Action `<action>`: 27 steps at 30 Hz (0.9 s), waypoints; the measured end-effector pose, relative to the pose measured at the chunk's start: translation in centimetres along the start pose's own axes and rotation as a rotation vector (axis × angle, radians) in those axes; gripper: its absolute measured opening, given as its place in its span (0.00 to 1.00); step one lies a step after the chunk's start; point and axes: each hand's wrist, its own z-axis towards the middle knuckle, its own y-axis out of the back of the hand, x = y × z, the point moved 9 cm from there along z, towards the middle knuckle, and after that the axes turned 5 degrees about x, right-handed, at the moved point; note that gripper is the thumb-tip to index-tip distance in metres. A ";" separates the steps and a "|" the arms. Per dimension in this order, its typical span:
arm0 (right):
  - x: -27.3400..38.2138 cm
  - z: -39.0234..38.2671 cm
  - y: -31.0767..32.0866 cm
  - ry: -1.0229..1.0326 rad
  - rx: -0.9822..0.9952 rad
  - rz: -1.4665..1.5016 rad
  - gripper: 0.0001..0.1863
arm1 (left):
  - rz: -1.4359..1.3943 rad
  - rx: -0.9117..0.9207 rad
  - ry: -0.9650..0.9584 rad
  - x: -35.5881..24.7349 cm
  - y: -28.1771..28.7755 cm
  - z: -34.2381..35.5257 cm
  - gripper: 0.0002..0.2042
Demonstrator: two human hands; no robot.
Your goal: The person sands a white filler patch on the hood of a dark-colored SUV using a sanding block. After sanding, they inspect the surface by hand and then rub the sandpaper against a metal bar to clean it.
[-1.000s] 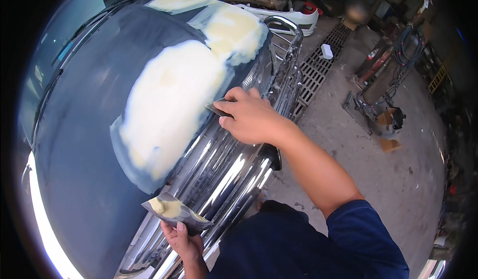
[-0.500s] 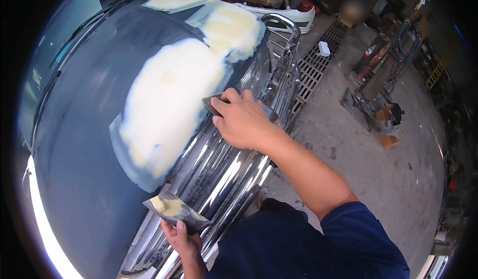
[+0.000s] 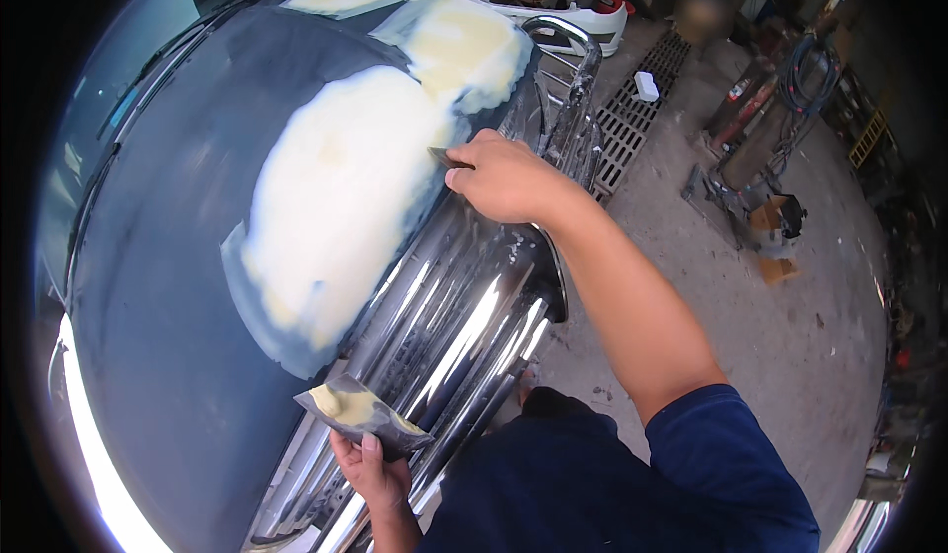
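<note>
A dark grey car hood carries a large white filler patch and a cream, uneven patch beyond it. My right hand grips a small dark flat spreader at the right edge of the white patch; its fingers hide much of the blade. Below, my left hand holds a dark flat board bearing a lump of pale yellow paste. A chrome front guard runs along the hood's front, beneath both hands.
A white bumper lies at the back. A floor grate, a white block, an upright machine with coiled hoses and cardboard are on the concrete floor. The windscreen is at left.
My right hand with the spreader has moved up and farther along the hood's edge onto the white patch's side. My left hand and board have shifted slightly right.
</note>
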 end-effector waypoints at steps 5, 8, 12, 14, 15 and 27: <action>2.2 -3.2 -2.9 -0.010 0.023 0.081 0.26 | -0.007 0.014 -0.002 -0.1 -0.1 0.2 0.27; 2.5 -4.2 -4.7 0.011 -0.001 0.078 0.26 | -0.029 0.047 0.006 0.1 -0.3 0.3 0.27; 4.0 -5.9 -6.7 0.064 -0.041 0.049 0.25 | -0.019 0.034 0.005 0.0 -0.3 0.4 0.27; 4.9 -7.0 -7.4 0.084 -0.056 0.044 0.25 | -0.014 0.014 -0.007 -0.2 -0.4 0.5 0.27; 5.4 -7.5 -7.8 0.114 -0.075 0.034 0.24 | -0.020 0.017 0.000 -0.2 -0.6 0.5 0.27; 9.3 -18.3 -7.7 0.906 0.171 0.780 0.22 | -0.116 0.012 -0.032 -3.0 -6.2 1.0 0.25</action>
